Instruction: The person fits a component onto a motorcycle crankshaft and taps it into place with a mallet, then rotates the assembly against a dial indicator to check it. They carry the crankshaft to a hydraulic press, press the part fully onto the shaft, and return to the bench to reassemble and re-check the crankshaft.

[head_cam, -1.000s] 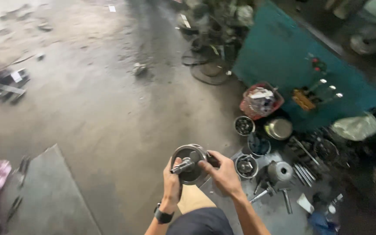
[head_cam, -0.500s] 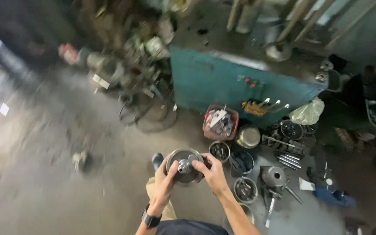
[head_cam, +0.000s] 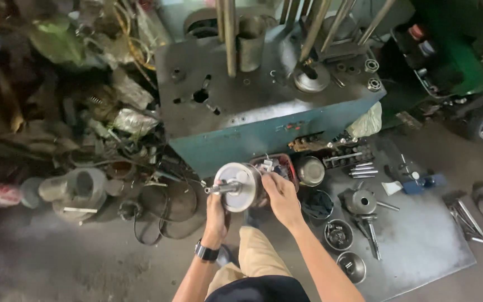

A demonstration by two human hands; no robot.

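Both hands hold a round metal drum [head_cam: 240, 186] with a protruding shaft above the floor, before a teal bench [head_cam: 264, 131]. The left hand [head_cam: 216, 215] is closed underneath; the right hand [head_cam: 279, 197] wraps its side. Steady support beneath seems wise.

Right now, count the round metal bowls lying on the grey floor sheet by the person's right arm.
2: one round metal bowl beside the right forearm, another bowl just below it near the sheet's front edge. Others may sit hidden among the clutter.
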